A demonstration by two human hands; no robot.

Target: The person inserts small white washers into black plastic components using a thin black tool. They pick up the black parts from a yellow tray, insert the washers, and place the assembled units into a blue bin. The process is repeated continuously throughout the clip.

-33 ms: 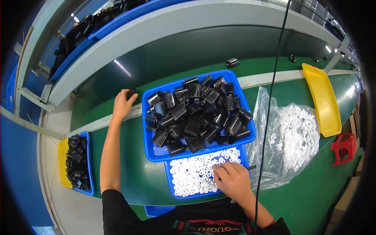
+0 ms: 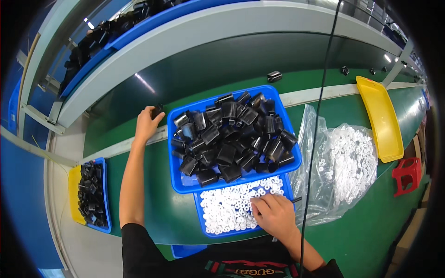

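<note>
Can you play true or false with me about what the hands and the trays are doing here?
1. The left hand holds a black part. True.
2. The right hand is in the yellow tray. False: it rests in the tray of white rings.
3. The big blue tray holds black parts. True.
4. The clear bag holds black parts. False: it holds white rings.
</note>
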